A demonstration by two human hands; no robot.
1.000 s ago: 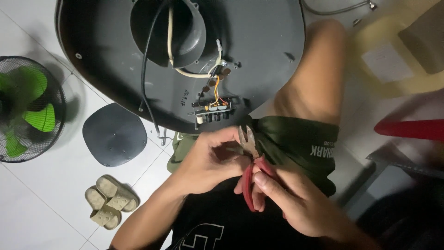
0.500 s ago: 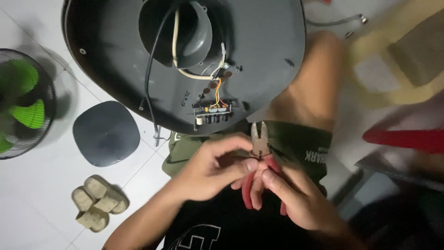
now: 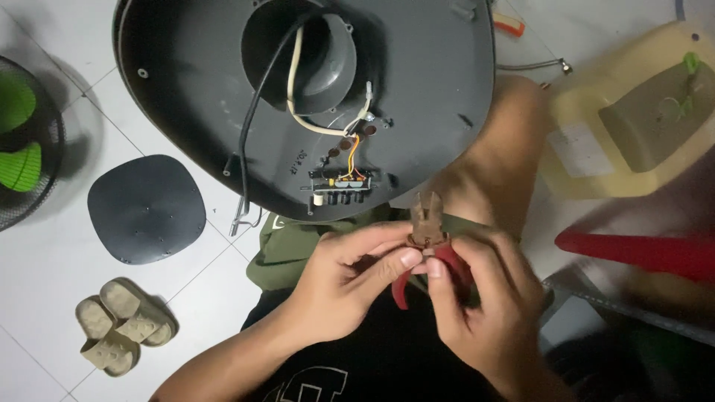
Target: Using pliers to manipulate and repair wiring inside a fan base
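Note:
A pair of rusty pliers with red handles (image 3: 428, 223) points up between my hands, its jaws slightly apart. My right hand (image 3: 484, 305) wraps the red handles. My left hand (image 3: 350, 275) pinches the pliers near the pivot with thumb and forefinger. Just above lies a dark grey fan base (image 3: 417, 97), turned over across my knee. Its small circuit board (image 3: 339, 184) with coloured wires and push buttons sits close to the plier tips. A black cord (image 3: 249, 126) and a cream cord (image 3: 298, 82) run from the base's central tube.
A dark grey cover plate (image 3: 145, 208) lies on the white tiled floor at left, with a pair of beige sandals (image 3: 123, 324) below it. A fan grille with green blades (image 3: 22, 141) is at the left edge. A yellow plastic stool (image 3: 633, 126) and a red object (image 3: 640, 249) stand right.
The plier jaws have risen from between my fingers and now stand upright in plain sight. Both hands stayed close together in my lap; the view shifted slightly.

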